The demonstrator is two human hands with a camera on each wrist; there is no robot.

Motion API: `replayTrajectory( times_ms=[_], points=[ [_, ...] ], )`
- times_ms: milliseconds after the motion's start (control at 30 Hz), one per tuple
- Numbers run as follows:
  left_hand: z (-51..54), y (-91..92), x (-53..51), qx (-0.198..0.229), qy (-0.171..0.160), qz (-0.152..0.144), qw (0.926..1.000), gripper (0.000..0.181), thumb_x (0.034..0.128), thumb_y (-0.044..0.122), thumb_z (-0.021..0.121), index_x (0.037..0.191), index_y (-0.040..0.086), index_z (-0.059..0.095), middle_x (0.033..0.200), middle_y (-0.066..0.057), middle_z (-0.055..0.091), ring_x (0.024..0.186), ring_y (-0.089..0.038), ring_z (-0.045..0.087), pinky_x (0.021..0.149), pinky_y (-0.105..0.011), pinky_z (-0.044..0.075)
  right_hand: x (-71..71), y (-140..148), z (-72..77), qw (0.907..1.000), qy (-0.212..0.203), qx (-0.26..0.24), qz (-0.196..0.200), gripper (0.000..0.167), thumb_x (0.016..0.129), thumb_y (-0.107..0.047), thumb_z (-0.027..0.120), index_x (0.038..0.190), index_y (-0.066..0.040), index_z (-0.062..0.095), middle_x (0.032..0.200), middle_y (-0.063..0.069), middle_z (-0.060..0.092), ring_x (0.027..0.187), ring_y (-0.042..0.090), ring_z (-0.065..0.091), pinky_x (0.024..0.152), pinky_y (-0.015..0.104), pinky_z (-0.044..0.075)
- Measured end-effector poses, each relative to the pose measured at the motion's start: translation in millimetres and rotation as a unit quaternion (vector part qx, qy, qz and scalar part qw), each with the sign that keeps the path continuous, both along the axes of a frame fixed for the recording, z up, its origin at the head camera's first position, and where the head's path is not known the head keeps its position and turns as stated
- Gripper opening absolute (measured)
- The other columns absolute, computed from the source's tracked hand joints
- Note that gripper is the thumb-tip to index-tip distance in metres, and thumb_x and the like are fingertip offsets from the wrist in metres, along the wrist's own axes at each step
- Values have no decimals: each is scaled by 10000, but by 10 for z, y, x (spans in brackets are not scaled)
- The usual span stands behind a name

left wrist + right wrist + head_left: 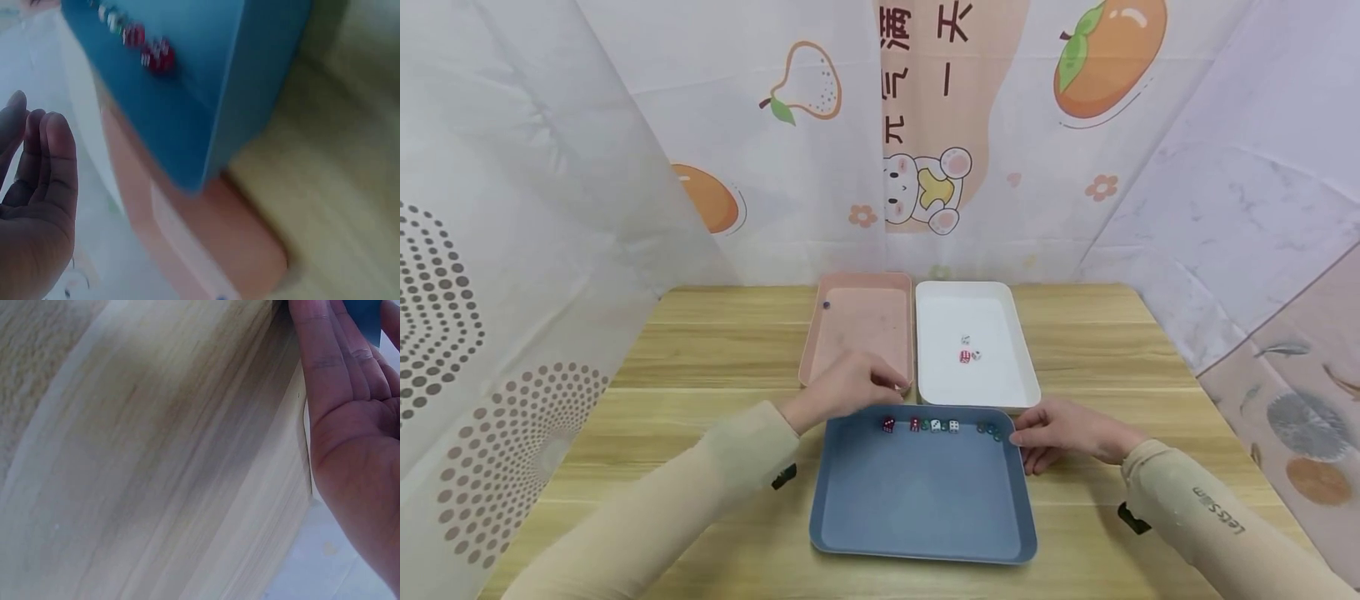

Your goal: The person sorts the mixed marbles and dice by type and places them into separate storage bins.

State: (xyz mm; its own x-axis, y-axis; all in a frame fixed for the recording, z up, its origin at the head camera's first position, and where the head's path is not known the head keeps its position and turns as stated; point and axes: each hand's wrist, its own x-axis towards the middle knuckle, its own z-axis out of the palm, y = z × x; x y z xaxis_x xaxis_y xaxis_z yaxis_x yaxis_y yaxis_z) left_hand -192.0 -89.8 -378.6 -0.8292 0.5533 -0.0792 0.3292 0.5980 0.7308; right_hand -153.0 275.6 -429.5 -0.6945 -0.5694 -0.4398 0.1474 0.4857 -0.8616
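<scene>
A blue tray point(925, 492) lies nearest me, with several dice in a row along its far inner side. Red dice point(889, 425) sit at the left of that row, white dice point(953, 427) in the middle and green dice point(988, 429) at the right. My left hand point(850, 385) hovers over the tray's far left corner, by the pink tray point(808, 358). In the left wrist view its thumb and fingertips lie close together, with no object visible between them. My right hand point(1060, 433) grips the blue tray's right rim, thumb on top and fingers outside.
Behind the blue tray, the pink tray holds one small dark die point(827, 305). Beside it a white tray point(985, 308) holds a red die point(965, 357) and whitish dice point(966, 339). All stand on a wooden table point(715, 333), with printed curtains point(730, 100) behind.
</scene>
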Motion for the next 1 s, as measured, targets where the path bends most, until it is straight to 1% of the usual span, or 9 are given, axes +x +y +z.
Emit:
replayTrajectory(
  times_ms=[67, 200, 333, 433, 533, 633, 733, 867, 1000],
  points=[
    [-55, 44, 42, -27, -49, -93, 9999, 227, 896, 183, 810, 1115, 125, 808, 1045, 58, 768, 935, -90, 659, 869, -287, 578, -1, -4, -3, 10000, -4, 2, 7, 229, 1012, -195, 659, 987, 27, 707, 873, 193, 724, 797, 302, 731, 740, 419, 646],
    [-148, 121, 100, -130, -111, -169, 9997, 181, 891, 154, 810, 1072, 144, 821, 959, 60, 765, 784, -77, 645, 722, -244, 570, -2, -7, -9, 10000, 3, -5, 13, 229, 1014, -196, 656, 987, 25, 708, 875, 190, 725, 795, 294, 730, 737, 416, 646],
    [-214, 207, 141, -217, -59, -240, 9995, 166, 879, 128, 818, 1045, 132, 826, 933, 42, 772, 703, -62, 631, 629, -219, 553, 1, -4, -4, 10000, 37, 7, 34, 225, 1017, -190, 651, 993, 27, 709, 878, 192, 725, 794, 294, 732, 733, 415, 646],
    [-258, 275, 167, -278, -66, -273, 9992, 183, 870, 125, 825, 1053, 117, 824, 975, 27, 783, 705, -43, 614, 615, -206, 539, 3, -2, 0, 10000, 45, 10, 53, 225, 1018, -186, 649, 986, 30, 705, 875, 193, 725, 794, 298, 731, 734, 417, 646],
    [-292, 333, 192, -328, -182, -251, 9990, 199, 868, 118, 825, 1066, 103, 820, 1001, 6, 786, 687, -37, 599, 596, -198, 523, 1, -4, -2, 10000, 55, -14, 77, 229, 1019, -188, 647, 979, 31, 703, 874, 194, 724, 795, 300, 730, 736, 419, 646],
    [-307, 374, 206, -395, -253, -180, 9987, 202, 867, 113, 825, 1067, 90, 818, 985, -8, 783, 643, -43, 602, 566, -195, 521, -2, -4, -7, 9999, 67, -49, 95, 230, 1021, -189, 644, 984, 30, 704, 876, 195, 724, 796, 299, 730, 737, 420, 646],
    [-317, 396, 204, -458, -267, -119, 9985, 202, 867, 105, 823, 1068, 84, 816, 889, 13, 763, 587, -71, 616, 537, -193, 513, -1, 0, -11, 9999, 90, -53, 105, 231, 1021, -192, 645, 991, 29, 707, 878, 196, 725, 796, 300, 732, 734, 421, 646],
    [-339, 414, 188, -634, -268, -63, 9976, 205, 871, 106, 820, 1075, 90, 816, 737, 56, 697, 526, -94, 608, 513, -185, 485, 2, 7, -15, 9999, 76, -45, 82, 235, 1017, -197, 652, 988, 30, 704, 880, 196, 725, 797, 303, 733, 732, 423, 646],
    [-352, 449, 176, -842, -277, -46, 9961, 197, 878, 89, 809, 1075, 75, 811, 706, 40, 691, 517, -100, 628, 502, -187, 500, 3, 8, -16, 10000, 64, -42, 62, 239, 1015, -203, 656, 988, 30, 704, 880, 194, 724, 798, 301, 732, 732, 420, 646]
  ],
)
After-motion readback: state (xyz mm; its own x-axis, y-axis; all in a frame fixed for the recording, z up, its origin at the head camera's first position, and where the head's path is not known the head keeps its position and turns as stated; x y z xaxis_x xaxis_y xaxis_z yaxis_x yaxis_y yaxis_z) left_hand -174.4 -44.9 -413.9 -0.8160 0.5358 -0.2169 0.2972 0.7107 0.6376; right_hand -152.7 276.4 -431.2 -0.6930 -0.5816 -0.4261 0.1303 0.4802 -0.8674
